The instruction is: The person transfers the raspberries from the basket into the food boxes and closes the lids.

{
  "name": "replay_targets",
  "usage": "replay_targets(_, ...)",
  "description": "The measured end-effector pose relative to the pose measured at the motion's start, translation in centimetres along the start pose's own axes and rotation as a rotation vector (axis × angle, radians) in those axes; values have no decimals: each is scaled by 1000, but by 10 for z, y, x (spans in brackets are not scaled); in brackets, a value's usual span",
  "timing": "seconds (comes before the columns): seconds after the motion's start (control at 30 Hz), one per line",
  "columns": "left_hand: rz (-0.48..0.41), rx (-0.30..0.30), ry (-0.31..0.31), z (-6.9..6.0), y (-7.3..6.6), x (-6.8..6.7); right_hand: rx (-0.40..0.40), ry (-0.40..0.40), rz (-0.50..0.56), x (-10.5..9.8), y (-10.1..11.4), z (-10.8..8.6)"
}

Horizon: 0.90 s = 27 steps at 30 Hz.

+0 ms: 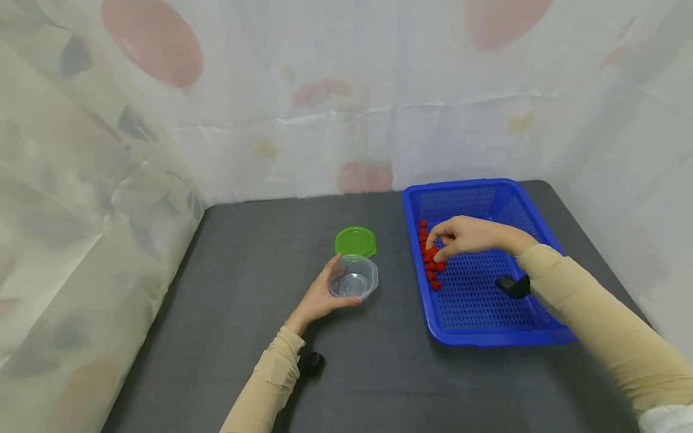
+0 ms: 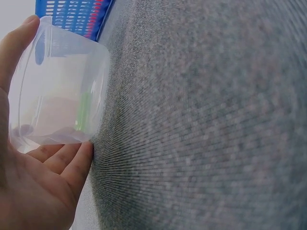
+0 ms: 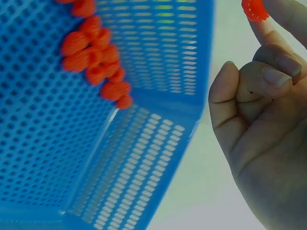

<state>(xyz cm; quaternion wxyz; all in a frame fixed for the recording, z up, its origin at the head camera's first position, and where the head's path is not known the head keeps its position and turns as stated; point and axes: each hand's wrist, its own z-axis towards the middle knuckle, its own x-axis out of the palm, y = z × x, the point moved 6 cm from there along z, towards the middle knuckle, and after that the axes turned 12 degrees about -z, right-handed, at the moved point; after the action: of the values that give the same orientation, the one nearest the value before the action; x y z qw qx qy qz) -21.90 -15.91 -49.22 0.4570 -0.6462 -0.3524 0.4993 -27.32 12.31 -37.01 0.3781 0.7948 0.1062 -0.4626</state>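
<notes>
While left hand (image 1: 318, 297) grips clear cup (image 1: 355, 280), right hand (image 1: 467, 234) pinches red berry (image 3: 255, 9) between thumb and finger over blue basket (image 1: 476, 308)

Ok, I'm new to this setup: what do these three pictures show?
No machine here: a person works bare-handed. The wide picture comes from a camera on the head, looking forward and down; the other two come from cameras on the left and right wrists. On the grey table lie a green lid and a blue basket with red berries along one side. The person's left grip holds a clear bowl near the lid; the right grip, over the basket, pinches a red berry.
</notes>
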Motion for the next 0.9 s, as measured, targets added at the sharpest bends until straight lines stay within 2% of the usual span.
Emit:
replay_targets(0.13, 6, 9, -18, 3, 7, -1, -27, -25, 2, -5, 10, 12)
replay_targets(0.3, 9, 13, -21, 3, 9, -1, -56, -21, 24, -5, 27, 30)
replay_targets(0.37, 16, 19, -20, 3, 7, -1, -66, -15, 30, -5, 35, 37)
replay_targets(0.43, 13, 2, -10, -1, -2, 0, -76, -10, 29, -5, 44, 44)
replay_targets(0.57, -3, -6, -1, -1, -2, 0, -97, 0, 18, -6, 60, 60)
replay_targets(0.6, -7, -14, 1, -1, -2, 0, -106, 4, 18, -6, 62, 64)
replay_targets(0.67, -5, -8, -4, 3, 7, 0, -121, 14, 22, -5, 67, 71)
replay_targets(0.9, -5, -16, -2, 4, 7, 2, -159, 49, 50, 3, 77, 92)
